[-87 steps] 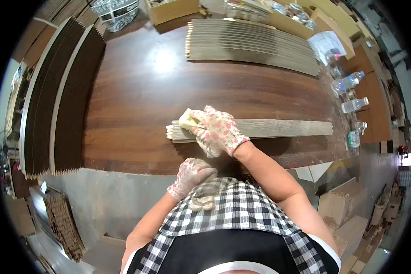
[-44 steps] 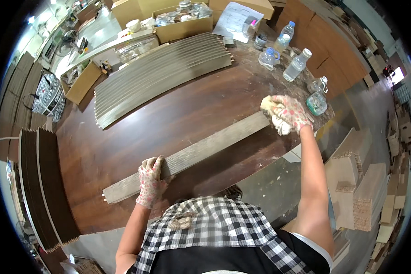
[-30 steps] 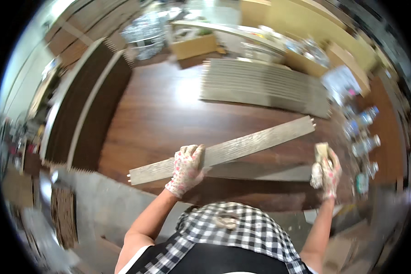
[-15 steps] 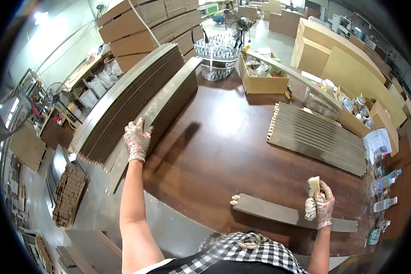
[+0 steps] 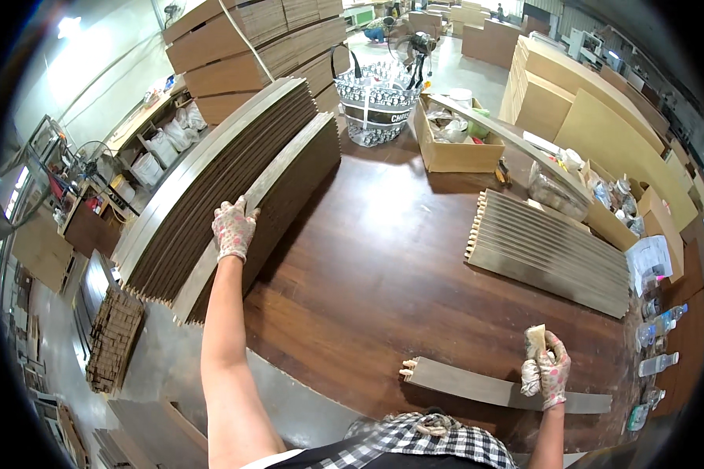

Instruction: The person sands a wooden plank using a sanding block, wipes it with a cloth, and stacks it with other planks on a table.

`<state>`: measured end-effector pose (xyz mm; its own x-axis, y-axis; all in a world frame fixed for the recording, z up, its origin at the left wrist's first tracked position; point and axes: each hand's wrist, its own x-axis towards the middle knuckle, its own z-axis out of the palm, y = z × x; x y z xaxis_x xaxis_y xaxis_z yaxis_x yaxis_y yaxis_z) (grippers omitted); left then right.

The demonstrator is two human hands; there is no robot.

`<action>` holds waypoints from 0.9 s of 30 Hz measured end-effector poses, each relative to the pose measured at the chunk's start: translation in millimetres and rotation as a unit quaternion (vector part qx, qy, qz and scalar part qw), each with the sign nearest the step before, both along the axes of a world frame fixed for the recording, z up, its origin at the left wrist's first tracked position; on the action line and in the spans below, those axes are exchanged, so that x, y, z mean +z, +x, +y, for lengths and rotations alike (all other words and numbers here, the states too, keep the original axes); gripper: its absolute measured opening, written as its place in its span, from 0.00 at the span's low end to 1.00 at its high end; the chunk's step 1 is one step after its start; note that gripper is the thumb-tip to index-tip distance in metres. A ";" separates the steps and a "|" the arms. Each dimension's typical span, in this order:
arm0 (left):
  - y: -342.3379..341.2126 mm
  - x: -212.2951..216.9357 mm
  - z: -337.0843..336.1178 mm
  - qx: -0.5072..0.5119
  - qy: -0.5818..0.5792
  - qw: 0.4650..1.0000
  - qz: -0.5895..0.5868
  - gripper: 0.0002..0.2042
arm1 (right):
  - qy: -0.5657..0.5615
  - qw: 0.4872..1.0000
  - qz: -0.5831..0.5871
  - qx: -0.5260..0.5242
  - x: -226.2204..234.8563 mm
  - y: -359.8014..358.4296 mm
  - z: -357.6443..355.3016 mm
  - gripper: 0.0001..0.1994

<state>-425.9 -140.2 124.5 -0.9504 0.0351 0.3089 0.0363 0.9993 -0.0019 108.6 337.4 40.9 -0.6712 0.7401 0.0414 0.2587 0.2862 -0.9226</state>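
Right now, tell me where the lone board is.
In the head view, the lone board lies at lower right on the table, near the right hand, below the row of boards.

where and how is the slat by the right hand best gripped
Likely take the slat from above, across its long edges, just left of the right hand: it lies flat and narrow, uncovered there, with the pegs off at its left end.

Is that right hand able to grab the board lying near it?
Probably, yes: the right hand is close to the board, nothing visible between, but it's holding a pale block and a white cloth.
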 end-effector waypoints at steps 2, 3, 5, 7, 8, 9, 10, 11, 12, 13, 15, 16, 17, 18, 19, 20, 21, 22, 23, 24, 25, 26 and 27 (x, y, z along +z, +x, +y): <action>-1.9 1.1 -1.6 -0.001 -0.008 1.000 0.013 0.24 | -0.005 1.000 -0.012 0.003 7.7 -7.3 -5.4 0.21; -0.3 0.0 -4.5 -0.002 -0.006 1.000 0.017 0.24 | 0.005 1.000 -0.023 0.005 4.2 -6.2 -3.1 0.22; -0.1 -6.2 -13.2 0.001 -0.015 0.999 0.040 0.22 | -0.025 1.000 0.003 0.001 2.2 -6.0 -2.4 0.22; 6.8 -2.3 1.4 -0.003 -0.064 0.994 0.085 0.20 | -0.003 1.000 0.000 0.007 4.3 1.0 -0.2 0.22; 9.6 -1.1 5.4 -0.006 -0.073 0.993 0.094 0.19 | -0.004 1.000 -0.006 -0.002 6.5 4.6 -0.2 0.22; 5.0 -6.5 9.7 -0.013 -0.062 0.994 0.089 0.18 | -0.006 1.000 -0.015 -0.009 9.0 7.8 -2.0 0.22; -1.3 -10.2 8.9 -0.016 -0.055 0.995 0.085 0.17 | -0.012 1.000 -0.024 -0.013 10.5 9.6 -4.9 0.21; -6.9 -17.1 1.1 -0.030 -0.062 0.992 0.106 0.17 | 0.003 1.000 -0.020 0.005 11.4 9.7 -8.2 0.22; -12.7 -21.7 -4.2 -0.050 -0.066 0.988 0.131 0.18 | -0.013 1.000 -0.021 -0.006 -8.8 20.4 3.2 0.22; -13.0 -22.8 -6.7 -0.052 -0.065 0.990 0.117 0.16 | -0.019 1.000 -0.001 -0.004 -13.1 22.4 0.6 0.22; -10.1 -22.5 -13.6 -0.069 -0.057 0.990 0.110 0.15 | -0.038 0.999 0.015 0.001 -15.3 23.9 -7.1 0.22; -8.5 -21.5 -16.9 -0.084 -0.051 0.988 0.117 0.15 | -0.051 0.999 0.011 0.004 -14.0 24.2 -8.8 0.22; -6.7 -23.8 -21.9 -0.112 -0.051 0.979 0.162 0.14 | -0.065 0.998 0.007 0.005 -12.4 24.7 -12.1 0.23; -5.3 -27.4 -20.9 -0.156 -0.025 0.962 0.224 0.14 | -0.049 0.999 0.007 0.016 -7.9 24.6 -15.5 0.23; 3.6 -28.9 -4.4 -0.198 0.029 0.950 0.238 0.15 | -0.031 0.999 0.002 0.017 -0.8 27.2 -19.0 0.23; 13.9 -30.0 13.1 -0.239 0.083 0.934 0.251 0.15 | -0.013 1.000 -0.003 0.016 4.9 29.8 -22.2 0.24; 33.8 -39.4 38.8 -0.261 0.130 0.920 0.261 0.17 | -0.017 1.000 0.005 -0.007 -5.1 38.3 -16.1 0.23; 63.5 -49.2 60.5 -0.292 0.183 0.905 0.249 0.15 | -0.039 0.999 -0.023 -0.003 12.6 31.2 -30.5 0.23; 89.9 -73.5 68.5 -0.313 0.271 0.889 0.195 0.14 | -0.037 0.998 -0.049 0.014 27.7 19.1 -45.8 0.23; 120.4 -89.1 64.7 -0.324 0.353 0.866 0.144 0.13 | 0.043 0.997 -0.024 0.052 13.2 17.0 -45.6 0.22; 157.4 -96.9 69.9 -0.328 0.353 0.862 0.159 0.13 | 0.029 0.997 -0.036 0.066 17.3 5.3 -58.5 0.22; 194.1 -99.5 71.6 -0.330 0.352 0.857 0.179 0.12 | 0.067 0.992 -0.052 0.096 19.8 -4.1 -69.8 0.24; 223.8 -112.2 71.4 -0.307 0.416 0.847 0.125 0.11 | 0.120 0.982 -0.074 0.128 18.2 -13.4 -77.9 0.25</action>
<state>-202.1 -68.8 12.3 -0.7327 0.1709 0.6587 0.6526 0.4508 0.6090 95.2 259.5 59.1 -0.8458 0.5271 0.0820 0.2760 0.5639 -0.7783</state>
